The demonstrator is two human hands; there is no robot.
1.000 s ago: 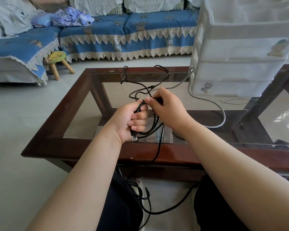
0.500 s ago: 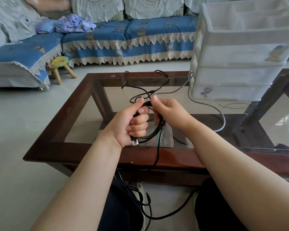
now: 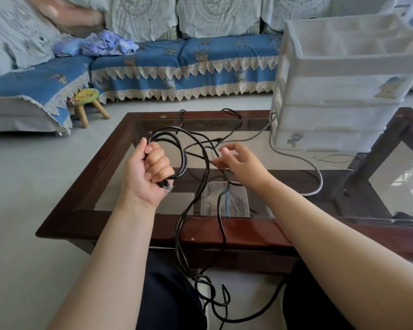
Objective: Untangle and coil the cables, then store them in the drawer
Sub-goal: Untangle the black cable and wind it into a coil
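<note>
No legible text or labels anywhere.

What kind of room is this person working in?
Most likely a home living room: a sofa with blue lace-trimmed covers, a glass-topped coffee table, and a small wooden stool on the floor.

Both bare forearms are reaching forward, the left hand (image 3: 150, 172) turning palm-up with its fingers (image 3: 161, 163) curling tight around a few loops of black cable (image 3: 183, 160), while the right hand (image 3: 239, 163) is hovering beside it, loosely pinching a strand between thumb and fingertips.
</note>
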